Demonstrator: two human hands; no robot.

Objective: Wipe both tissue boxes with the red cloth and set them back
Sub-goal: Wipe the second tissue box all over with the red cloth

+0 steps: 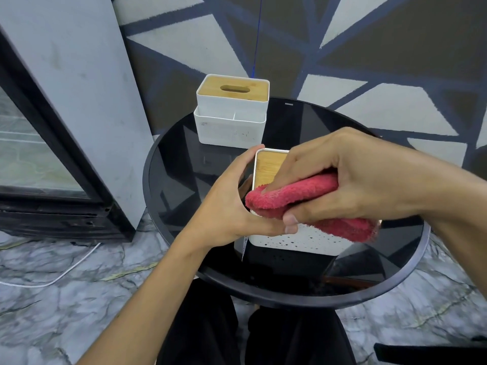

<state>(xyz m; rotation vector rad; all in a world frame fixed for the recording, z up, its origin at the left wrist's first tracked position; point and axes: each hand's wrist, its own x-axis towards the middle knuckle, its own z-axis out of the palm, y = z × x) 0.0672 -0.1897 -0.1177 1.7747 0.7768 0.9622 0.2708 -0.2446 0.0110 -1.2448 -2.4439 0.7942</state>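
Two white tissue boxes with bamboo lids stand on a round black glass table (184, 159). The far tissue box (232, 114) sits untouched at the table's back edge, its lid slot facing up. The near tissue box (297, 239) is in the middle of the table, speckled with dark spots on its front. My left hand (232, 204) grips its left side. My right hand (350, 180) holds the red cloth (303, 196) pressed onto the near box's lid and front edge, hiding most of the lid.
A glass-door fridge (39, 154) and a grey panel (79, 88) stand to the left. A white cable (68, 270) lies on the marble floor. A patterned wall is behind the table. My legs in black trousers (250, 333) are under the table's near edge.
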